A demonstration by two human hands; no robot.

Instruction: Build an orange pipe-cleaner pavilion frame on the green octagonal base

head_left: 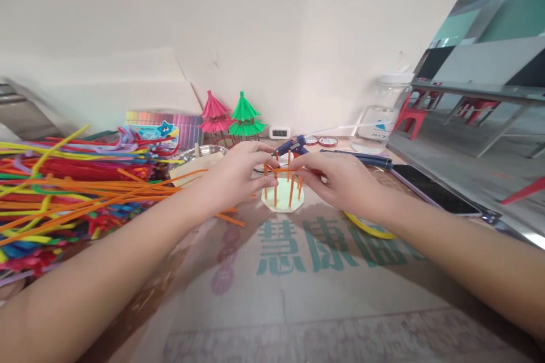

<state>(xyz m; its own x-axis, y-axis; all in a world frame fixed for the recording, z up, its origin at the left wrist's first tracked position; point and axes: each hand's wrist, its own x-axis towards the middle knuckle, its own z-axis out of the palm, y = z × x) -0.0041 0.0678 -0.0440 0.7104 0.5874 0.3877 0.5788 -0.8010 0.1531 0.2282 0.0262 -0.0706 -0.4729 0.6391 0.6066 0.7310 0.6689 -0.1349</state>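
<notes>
A pale yellow-green base [281,204] with several upright orange pipe-cleaner posts [291,191] stands on the work surface between my hands. An orange pipe cleaner [283,169] runs across the upper part of the posts. At the left side of the posts, my left hand [240,173] pinches one end of this pipe cleaner. My right hand [338,178] pinches it from the right side, its fingertips hidden in part by the hand. Just behind the posts lies a blue glue gun [289,146].
Many coloured pipe cleaners [72,187] are heaped at the left, near a marker set [170,127]. Pink [214,113] and green [244,116] paper-like trees stand behind, beside a small digital clock [280,133]. A bottle [378,113] and a phone [434,190] are at right.
</notes>
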